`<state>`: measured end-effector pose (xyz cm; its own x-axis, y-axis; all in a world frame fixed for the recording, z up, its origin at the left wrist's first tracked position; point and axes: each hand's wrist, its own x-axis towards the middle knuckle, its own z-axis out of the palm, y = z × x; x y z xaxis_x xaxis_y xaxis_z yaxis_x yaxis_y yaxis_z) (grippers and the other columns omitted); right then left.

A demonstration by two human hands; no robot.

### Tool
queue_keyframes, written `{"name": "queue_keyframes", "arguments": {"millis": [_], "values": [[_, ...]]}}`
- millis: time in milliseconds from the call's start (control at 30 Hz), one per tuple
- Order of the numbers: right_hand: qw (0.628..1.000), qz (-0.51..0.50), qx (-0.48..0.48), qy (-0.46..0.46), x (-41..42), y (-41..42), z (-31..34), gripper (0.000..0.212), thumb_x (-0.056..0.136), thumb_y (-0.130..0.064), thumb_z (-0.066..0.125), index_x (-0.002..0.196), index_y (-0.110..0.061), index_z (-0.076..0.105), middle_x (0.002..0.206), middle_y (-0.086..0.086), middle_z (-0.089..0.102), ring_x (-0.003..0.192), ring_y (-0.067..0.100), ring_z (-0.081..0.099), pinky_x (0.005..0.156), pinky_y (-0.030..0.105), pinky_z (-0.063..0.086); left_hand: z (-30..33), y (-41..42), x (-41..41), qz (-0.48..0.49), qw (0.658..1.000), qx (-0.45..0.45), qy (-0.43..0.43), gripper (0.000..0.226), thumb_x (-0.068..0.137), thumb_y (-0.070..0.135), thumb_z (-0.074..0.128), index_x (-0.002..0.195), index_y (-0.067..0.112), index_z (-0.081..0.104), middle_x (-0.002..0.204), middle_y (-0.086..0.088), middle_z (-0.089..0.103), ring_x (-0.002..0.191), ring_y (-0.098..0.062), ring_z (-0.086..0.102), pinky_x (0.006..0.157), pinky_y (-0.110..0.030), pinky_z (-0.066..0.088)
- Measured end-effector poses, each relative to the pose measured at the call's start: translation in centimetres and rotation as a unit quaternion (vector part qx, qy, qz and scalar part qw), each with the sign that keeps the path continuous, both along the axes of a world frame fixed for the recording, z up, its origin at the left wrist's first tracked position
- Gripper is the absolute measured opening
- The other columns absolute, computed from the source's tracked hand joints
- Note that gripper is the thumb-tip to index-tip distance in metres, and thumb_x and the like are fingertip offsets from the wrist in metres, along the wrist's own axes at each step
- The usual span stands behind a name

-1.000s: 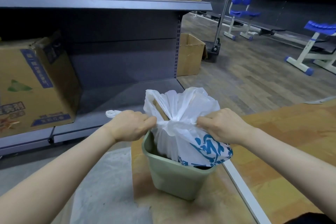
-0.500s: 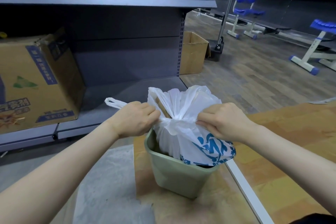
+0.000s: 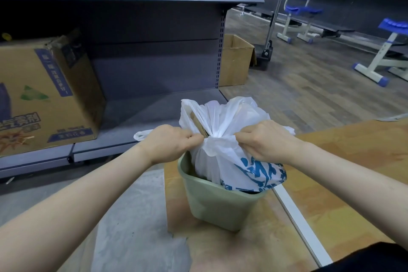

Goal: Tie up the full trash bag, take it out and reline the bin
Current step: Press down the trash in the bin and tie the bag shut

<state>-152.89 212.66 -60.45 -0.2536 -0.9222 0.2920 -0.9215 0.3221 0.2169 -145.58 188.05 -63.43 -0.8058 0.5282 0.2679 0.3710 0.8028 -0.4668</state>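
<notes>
White trash bag (image 3: 223, 152) with blue print stood upright in the pale green bin (image 3: 212, 203), its neck gathered into a knot.

- left hand (image 3: 170, 143) at frame centre, fingers curled into a fist, knuckles up; bare forearm reaching from lower left
- right hand (image 3: 268, 140) just right of centre, fingertips pinched together; forearm reaching from lower right

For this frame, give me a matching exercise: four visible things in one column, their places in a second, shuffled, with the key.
Things:
1. white plastic trash bag with blue print
2. pale green plastic bin
3. printed brown cardboard box
4. open plain cardboard box

Places:
A. on the low grey shelf, left
B. on the floor past the shelf end
C. inside the bin, gripped by both hands
D. on the tan floor covering

Pairs: 1-C, 2-D, 3-A, 4-B
</notes>
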Motion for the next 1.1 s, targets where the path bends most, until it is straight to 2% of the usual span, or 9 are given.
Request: {"name": "queue_keyframes", "arguments": {"millis": [133, 200, 300, 400, 500, 633, 800, 933, 1100], "values": [[0.994, 0.016, -0.068, -0.085, -0.2, 0.6, -0.4, 0.032, 0.087, -0.021, 0.043, 0.06, -0.007, 0.052, 0.046, 0.0, 0.038, 0.041, 0.017, 0.029, 0.039, 0.025, 0.025, -0.3, -0.1, 0.2, 0.007, 1.0, 0.009, -0.013, 0.07, 0.036, -0.003, 0.082, 0.079, 0.017, 0.031, 0.046, 0.0, 0.039, 0.04, -0.021, 0.016, 0.053, -0.014, -0.008], [0.987, 0.02, -0.099, -0.128, 0.0, 0.7, 0.1, 0.036, 0.089, -0.025, 0.039, 0.057, -0.011, 0.046, 0.047, -0.005, 0.035, 0.043, 0.013, 0.03, 0.042, 0.022, 0.025, 0.1, 0.0, 0.1, -0.002, 1.0, 0.016, 0.001, 0.062, 0.043, -0.004, 0.076, 0.078, 0.018, 0.029, 0.047, 0.001, 0.031, 0.041, -0.022, 0.016, 0.053, -0.014, -0.007], [0.985, 0.021, -0.112, -0.131, -0.4, 0.8, 0.0, 0.036, 0.09, -0.025, 0.04, 0.055, -0.014, 0.04, 0.049, -0.009, 0.03, 0.045, 0.01, 0.024, 0.044, 0.015, 0.019, 0.2, 0.0, -0.2, -0.005, 0.998, 0.053, 0.016, 0.04, 0.054, -0.007, 0.049, 0.077, 0.018, 0.028, 0.049, 0.001, 0.025, 0.043, -0.021, 0.015, 0.053, -0.013, -0.005], [0.983, 0.008, -0.122, -0.135, -0.8, 1.1, 0.2, 0.04, 0.092, -0.026, 0.043, 0.056, -0.01, 0.043, 0.05, -0.009, 0.031, 0.05, 0.013, 0.026, 0.046, 0.014, 0.017, 0.5, 0.0, -0.3, -0.021, 0.998, 0.053, 0.016, 0.045, 0.054, -0.004, 0.062, 0.079, 0.017, 0.031, 0.044, -0.001, 0.04, 0.042, -0.021, 0.017, 0.052, -0.012, -0.004], [0.985, 0.017, -0.139, -0.102, -1.3, 1.6, 0.4, 0.04, 0.092, -0.026, 0.044, 0.057, -0.008, 0.049, 0.047, -0.004, 0.038, 0.042, 0.013, 0.031, 0.043, 0.021, 0.024, 1.1, -0.3, -0.9, -0.024, 0.995, 0.078, 0.05, 0.024, 0.063, 0.003, 0.041, 0.08, 0.017, 0.031, 0.043, -0.002, 0.04, 0.043, -0.02, 0.016, 0.053, -0.012, -0.004], [0.986, 0.001, -0.118, -0.115, -1.5, 1.6, 0.1, 0.042, 0.093, -0.029, 0.042, 0.056, -0.009, 0.048, 0.047, -0.006, 0.032, 0.041, 0.013, 0.027, 0.043, 0.021, 0.023, 0.8, 0.1, -0.9, -0.01, 0.997, 0.07, -0.015, 0.057, 0.044, -0.009, 0.067, 0.082, 0.017, 0.033, 0.045, -0.003, 0.036, 0.041, -0.02, 0.018, 0.049, -0.013, 0.0], [0.991, -0.021, -0.099, -0.082, -1.1, 1.2, -0.2, 0.038, 0.092, -0.033, 0.041, 0.06, -0.015, 0.048, 0.051, -0.012, 0.029, 0.044, 0.011, 0.027, 0.038, 0.024, 0.027, 0.1, -0.2, -0.3, 0.004, 0.998, 0.055, -0.006, 0.067, 0.038, -0.006, 0.079, 0.083, 0.016, 0.035, 0.049, -0.002, 0.043, 0.043, -0.02, 0.023, 0.042, -0.017, 0.003], [0.982, -0.071, -0.112, -0.131, -0.1, 0.9, 0.5, 0.036, 0.088, -0.049, 0.042, 0.06, -0.026, 0.04, 0.042, -0.012, 0.027, 0.038, 0.005, 0.03, 0.042, 0.021, 0.022, -0.5, -0.9, 0.1, -0.054, 0.989, 0.057, 0.126, 0.037, 0.058, -0.006, 0.074, 0.081, 0.01, 0.049, 0.069, -0.007, 0.049, 0.055, -0.023, 0.043, 0.056, -0.029, 0.025], [0.947, -0.086, -0.157, -0.267, 0.6, 0.3, 0.7, 0.041, 0.087, -0.046, 0.043, 0.059, -0.017, 0.039, 0.055, -0.007, 0.037, 0.053, 0.011, 0.035, 0.054, 0.027, 0.031, -0.8, -0.9, 2.0, -0.082, 0.965, 0.04, 0.247, 0.025, 0.071, -0.008, 0.057, 0.075, 0.012, 0.042, 0.063, -0.004, 0.052, 0.052, -0.022, 0.045, 0.056, -0.03, 0.025]]}}
